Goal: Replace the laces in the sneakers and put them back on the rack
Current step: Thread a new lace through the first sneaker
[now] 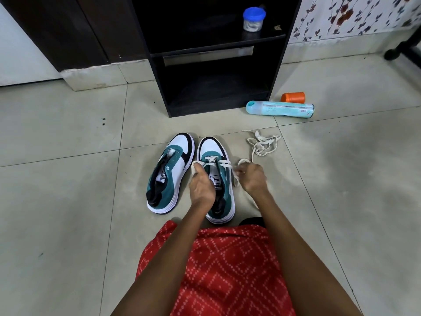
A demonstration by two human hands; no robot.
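- The left hand [201, 188] is closed, its fingers curled round one end of the cream flat lace [213, 161], which loops out past the knuckles on that side.
- The right hand [251, 176] is likewise closed on the other end of the same lace. Its fingertips are blurred, so I cannot tell the exact pinch.
- Both ends appear to be drawn outward and level, probably to even the lace across the eyelets before the next crossing.
- The teal, white and black sneaker being laced [214, 153] stands on the floor between the hands, toe towards the rack. Only its front rows are crossed, so this lacing is judged to be partly done.
- The matching unlaced sneaker [180, 153] stands just beside it with bare eyelets, within easy reach for its turn.
- A loose cream lace [262, 144] lies tangled on the floor beyond the right hand.
- The black wooden shoe rack [159, 87] stands open ahead, and neither sneaker is on it yet. A blue-lidded clear jar [253, 19] sits on its upper shelf.
- The floor is pale glossy tile [68, 190] with dark grout lines.
- A teal cylindrical bottle [280, 109] lies on its side near the rack's foot, with an orange plastic container [292, 97] just behind it.
- Floral wallpaper [341, 17] covers the wall behind.
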